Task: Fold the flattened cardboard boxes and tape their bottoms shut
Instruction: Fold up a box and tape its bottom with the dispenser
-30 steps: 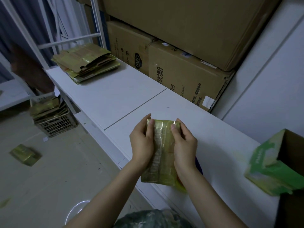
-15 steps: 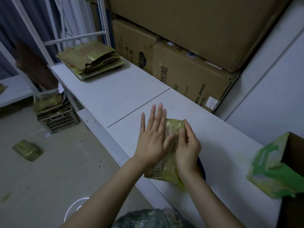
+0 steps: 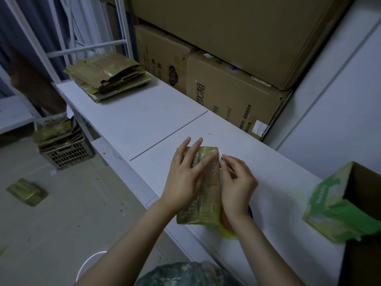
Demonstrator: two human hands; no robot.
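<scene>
**A:** Left hand (image 3: 183,182) flat, fingers straight, pressing the small green-gold cardboard box (image 3: 203,207) onto the white table (image 3: 144,120) near its front edge. Pinning it against sliding, I'd judge.

**B:** Right hand (image 3: 237,182) pinches what looks like clear tape (image 3: 220,156) at the box's far corner. The yellowish tape roll (image 3: 226,229) sits handy under that wrist.

**A:** Beyond, flattened green-gold boxes (image 3: 107,79) stacked at the table's end, brown cartons (image 3: 237,96) behind.

Small green-gold box (image 3: 208,200): folded up, lying lengthwise near front edge of white table (image 3: 144,120); glossy clear tape over upward face. Tape end (image 3: 220,156) lifted off far right corner. Tape roll (image 3: 226,226), orange core, just beside box's near right corner, partly hidden. Stack of flattened boxes (image 3: 107,77) at table's far end, well apart. More flattened boxes (image 3: 55,131) heaped in crate (image 3: 68,155) beside table.
</scene>
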